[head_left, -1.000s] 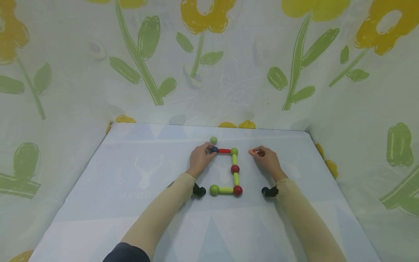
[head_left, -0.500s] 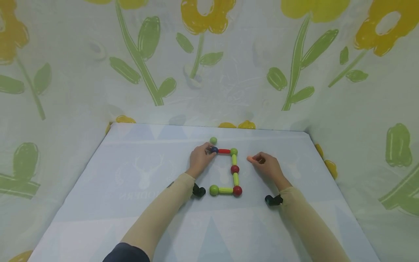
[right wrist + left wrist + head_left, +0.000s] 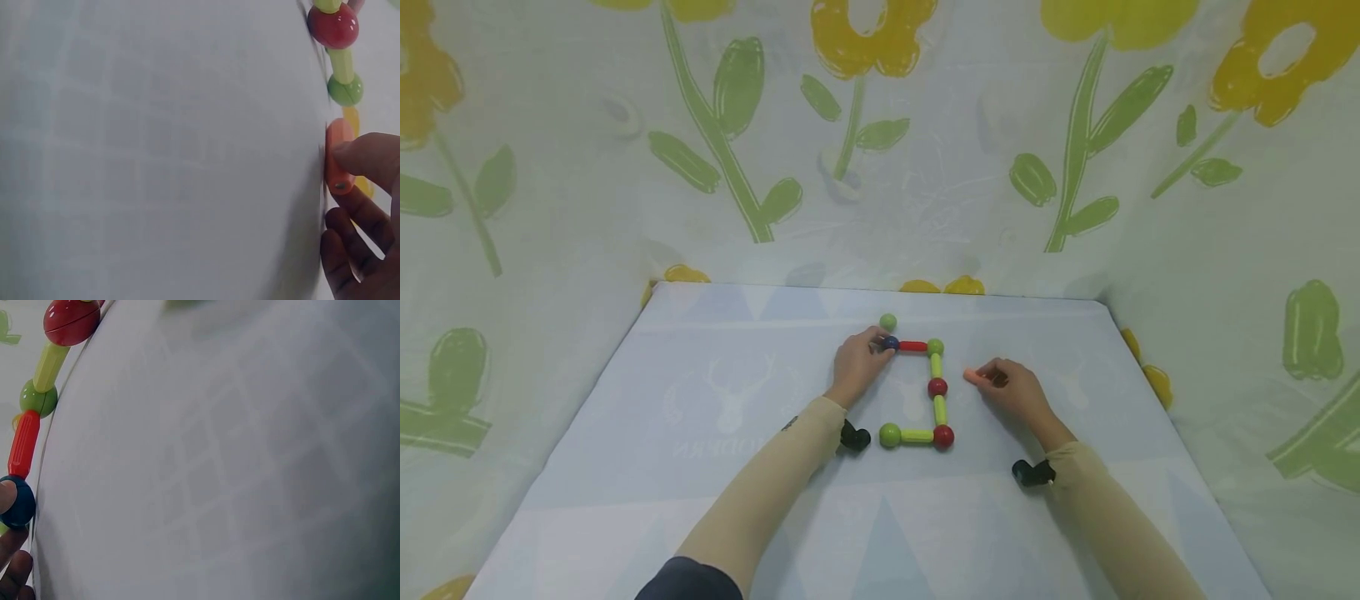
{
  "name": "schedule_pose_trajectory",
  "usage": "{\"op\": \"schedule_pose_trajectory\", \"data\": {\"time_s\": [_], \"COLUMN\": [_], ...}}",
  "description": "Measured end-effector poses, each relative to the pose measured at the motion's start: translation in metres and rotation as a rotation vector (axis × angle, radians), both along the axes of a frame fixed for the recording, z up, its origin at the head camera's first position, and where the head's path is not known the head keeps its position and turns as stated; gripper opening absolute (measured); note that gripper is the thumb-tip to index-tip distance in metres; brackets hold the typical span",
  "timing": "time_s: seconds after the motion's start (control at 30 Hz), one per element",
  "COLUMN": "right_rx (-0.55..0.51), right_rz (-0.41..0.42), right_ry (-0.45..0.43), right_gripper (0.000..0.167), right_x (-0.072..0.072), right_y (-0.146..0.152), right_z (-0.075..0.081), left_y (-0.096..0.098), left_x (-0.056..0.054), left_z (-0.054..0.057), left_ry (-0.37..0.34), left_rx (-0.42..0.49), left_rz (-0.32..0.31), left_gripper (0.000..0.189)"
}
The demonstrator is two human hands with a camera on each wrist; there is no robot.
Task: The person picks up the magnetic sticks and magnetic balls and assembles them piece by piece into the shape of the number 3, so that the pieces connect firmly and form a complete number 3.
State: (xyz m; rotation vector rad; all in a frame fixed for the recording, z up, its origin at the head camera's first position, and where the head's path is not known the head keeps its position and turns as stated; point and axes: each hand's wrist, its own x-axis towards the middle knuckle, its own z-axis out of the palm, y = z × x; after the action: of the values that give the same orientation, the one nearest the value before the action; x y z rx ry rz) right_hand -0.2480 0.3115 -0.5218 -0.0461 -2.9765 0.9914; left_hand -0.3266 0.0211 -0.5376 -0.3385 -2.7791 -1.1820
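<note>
My left hand (image 3: 859, 363) pinches a dark blue ball (image 3: 891, 342) at the far left end of a chain of balls and rods. From that ball a red rod (image 3: 913, 346) runs to a green ball (image 3: 935, 347). Two yellow-green rods and a middle red ball (image 3: 937, 387) lead down to a near red ball (image 3: 943, 437). A third yellow-green rod (image 3: 917, 436) joins it to a larger green ball (image 3: 890, 435). To the right of the chain, my right hand (image 3: 1017, 392) pinches an orange rod (image 3: 339, 164) between thumb and fingers, with a metal dot on its end.
A loose green ball (image 3: 888, 321) lies just beyond the blue ball. The table (image 3: 625, 417) has a pale printed cover, and its far edge meets a flower-patterned cloth wall (image 3: 940, 192). Cloth walls also stand at both sides.
My right hand has come toward the near side with the orange rod, away from the far green ball. My left hand and the chain have stayed in place.
</note>
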Motion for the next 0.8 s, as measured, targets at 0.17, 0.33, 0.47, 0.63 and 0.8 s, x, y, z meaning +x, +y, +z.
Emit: {"op": "schedule_pose_trajectory", "data": {"time_s": [0.17, 0.33, 0.47, 0.63, 0.8], "right_rx": [0.006, 0.002, -0.005, -0.013, -0.016], "right_rz": [0.046, 0.069, 0.082, 0.085, 0.078], "right_ry": [0.004, 0.001, 0.011, 0.012, 0.006], "right_gripper": [0.018, 0.018, 0.019, 0.019, 0.020], "right_x": [0.003, 0.007, 0.010, 0.011, 0.011], "right_y": [0.002, 0.003, 0.002, 0.002, 0.001], "right_z": [-0.002, -0.001, 0.000, 0.000, 0.000], "left_y": [0.000, 0.000, 0.000, 0.000, -0.001], "left_x": [0.000, 0.000, 0.000, 0.000, -0.001], "left_z": [0.000, 0.000, 0.000, 0.000, 0.000], "left_ry": [0.006, -0.005, 0.001, -0.006, 0.005], "left_rx": [-0.002, -0.013, -0.013, -0.012, -0.004], "left_rz": [0.000, -0.007, -0.007, -0.010, -0.010], "left_gripper": [0.029, 0.031, 0.031, 0.030, 0.029]}}
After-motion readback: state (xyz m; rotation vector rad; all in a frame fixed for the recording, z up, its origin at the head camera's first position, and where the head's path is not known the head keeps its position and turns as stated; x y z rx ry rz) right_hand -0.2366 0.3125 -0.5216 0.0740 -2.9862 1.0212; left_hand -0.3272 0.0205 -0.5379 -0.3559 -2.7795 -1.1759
